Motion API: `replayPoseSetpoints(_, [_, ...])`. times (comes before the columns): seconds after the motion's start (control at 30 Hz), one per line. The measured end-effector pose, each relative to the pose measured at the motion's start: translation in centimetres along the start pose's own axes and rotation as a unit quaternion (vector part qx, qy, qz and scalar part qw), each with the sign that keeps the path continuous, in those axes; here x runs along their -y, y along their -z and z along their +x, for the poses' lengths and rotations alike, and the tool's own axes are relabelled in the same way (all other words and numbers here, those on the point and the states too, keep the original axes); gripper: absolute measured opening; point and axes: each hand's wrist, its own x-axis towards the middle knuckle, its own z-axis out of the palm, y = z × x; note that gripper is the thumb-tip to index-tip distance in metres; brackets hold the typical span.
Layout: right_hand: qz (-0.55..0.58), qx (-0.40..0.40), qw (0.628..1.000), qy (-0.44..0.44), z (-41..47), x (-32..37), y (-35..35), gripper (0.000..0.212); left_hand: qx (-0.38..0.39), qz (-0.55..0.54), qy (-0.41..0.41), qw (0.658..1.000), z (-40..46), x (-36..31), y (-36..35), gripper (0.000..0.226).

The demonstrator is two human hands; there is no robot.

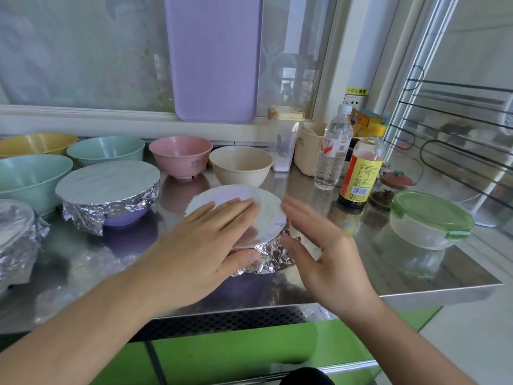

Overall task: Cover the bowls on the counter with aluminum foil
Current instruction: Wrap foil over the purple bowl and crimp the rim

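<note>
A foil-covered bowl point(266, 215) stands at the middle of the steel counter point(416, 273), its foil crimped down the sides. My left hand point(205, 240) lies flat on the foil top, thumb against the near side. My right hand point(319, 245) is beside the bowl's right edge, fingers straight, thumb near the crumpled foil; contact is unclear. A purple bowl point(108, 195) to the left wears foil too. Another foil-wrapped bowl point(16, 232) sits at the far left edge. Uncovered bowls stand behind: pink point(180, 157), beige point(241, 168), two green point(107, 150) point(30, 179), yellow point(36, 143).
A water bottle point(334, 151), a sauce bottle point(361, 173), a small jar point(388, 187) and a green-lidded clear container point(430, 220) stand on the right. A purple tray point(215, 56) leans against the window. A wire rack point(458, 129) is at far right.
</note>
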Motion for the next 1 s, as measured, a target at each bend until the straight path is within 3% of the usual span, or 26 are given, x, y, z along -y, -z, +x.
replayPoseSetpoints(0.07, [-0.057,-0.092,0.993,-0.038,-1.2,0.7,-0.4,0.041,0.016,-0.013,0.0,1.0,0.1,-0.5,0.3,0.069])
replayPoseSetpoints(0.13, [-0.069,-0.126,0.987,-0.073,-2.2,1.6,-1.2,0.03,0.025,-0.014,-0.006,1.0,0.2,-0.9,0.5,0.06])
replayPoseSetpoints(0.27, [-0.004,-0.037,0.983,-0.179,-2.4,2.3,-2.4,0.02,0.028,-0.001,-0.021,0.999,0.5,-1.3,0.3,0.054])
replayPoseSetpoints(0.47, [0.17,-0.014,0.937,-0.303,-1.1,1.7,-2.5,0.018,0.024,-0.006,-0.033,0.999,0.6,-1.1,0.2,0.053])
replayPoseSetpoints(1.0, [0.269,0.039,0.897,-0.349,-0.2,0.7,-1.6,0.016,0.012,-0.002,-0.041,0.999,0.5,-0.7,-0.1,0.053])
